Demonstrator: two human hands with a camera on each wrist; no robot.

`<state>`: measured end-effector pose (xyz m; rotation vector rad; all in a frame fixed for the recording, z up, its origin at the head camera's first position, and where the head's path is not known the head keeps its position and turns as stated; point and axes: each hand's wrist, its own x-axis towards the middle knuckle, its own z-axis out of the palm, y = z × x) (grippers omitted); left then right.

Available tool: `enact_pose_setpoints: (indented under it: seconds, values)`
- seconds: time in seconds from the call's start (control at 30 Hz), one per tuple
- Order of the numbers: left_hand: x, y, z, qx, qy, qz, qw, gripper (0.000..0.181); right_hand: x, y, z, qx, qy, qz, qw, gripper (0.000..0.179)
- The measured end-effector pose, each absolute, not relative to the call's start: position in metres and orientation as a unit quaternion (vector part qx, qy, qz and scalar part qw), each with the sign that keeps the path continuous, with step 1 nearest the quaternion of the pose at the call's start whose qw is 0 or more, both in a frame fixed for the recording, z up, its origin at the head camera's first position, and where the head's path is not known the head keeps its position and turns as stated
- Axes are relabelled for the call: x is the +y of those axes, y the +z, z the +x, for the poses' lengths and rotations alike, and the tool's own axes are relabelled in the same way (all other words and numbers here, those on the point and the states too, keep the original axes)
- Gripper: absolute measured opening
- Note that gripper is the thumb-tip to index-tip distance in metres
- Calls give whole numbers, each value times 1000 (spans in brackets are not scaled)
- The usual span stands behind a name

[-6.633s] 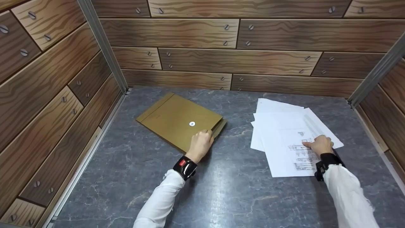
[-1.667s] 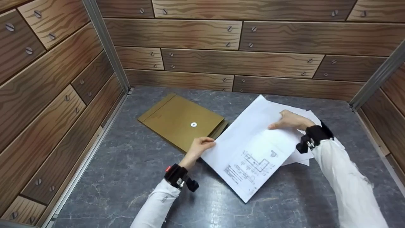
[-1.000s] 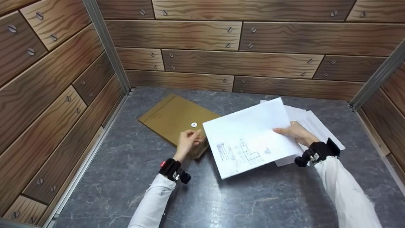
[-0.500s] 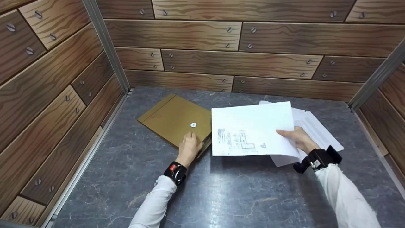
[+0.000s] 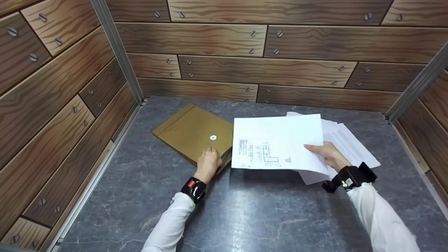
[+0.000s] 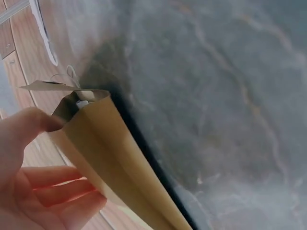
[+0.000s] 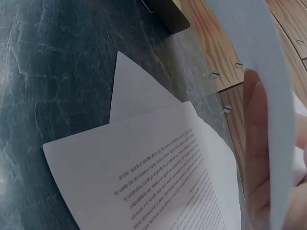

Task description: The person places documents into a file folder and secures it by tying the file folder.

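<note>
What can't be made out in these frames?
Envelope contents: left wrist view, hidden by its sides; only a white bit shows.
Fine lettering on held paper: head view, too small to read.
Loose pages, exact count: head view, held paper covers part of them.
Right hand: right wrist view, partly cut off by the right edge.

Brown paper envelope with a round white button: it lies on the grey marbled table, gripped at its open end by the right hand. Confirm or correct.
Wrong hand: the left hand grips the envelope at its open end, as the head view shows. The rest stands.
</note>
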<state>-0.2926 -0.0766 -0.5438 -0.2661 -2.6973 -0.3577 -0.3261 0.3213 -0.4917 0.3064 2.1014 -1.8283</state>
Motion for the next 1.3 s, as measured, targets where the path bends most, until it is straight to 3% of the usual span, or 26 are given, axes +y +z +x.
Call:
enact_pose_setpoints:
  seconds: [0.13,0.3,0.6,0.83,1.07,1.3]
  values:
    - [-77,-541,-296,-958,-134,-99,235,17,321,-487,-324,737,-646,82,178,49]
    - [-76,-537,-300,-950,-142,-94,262,15,322,-479,-321,728,-658,51,185,39]
    - [-76,-531,-301,-955,-159,-88,235,17,329,-449,-310,766,-609,65,195,15]
    - [-73,-527,-301,-956,-157,-85,232,19,337,-428,-304,787,-570,77,225,19]
    - [-71,-526,-301,-956,-157,-81,236,18,334,-418,-304,778,-575,72,245,7]
    - [-71,-525,-301,-956,-155,-76,239,18,338,-413,-302,801,-541,71,246,15]
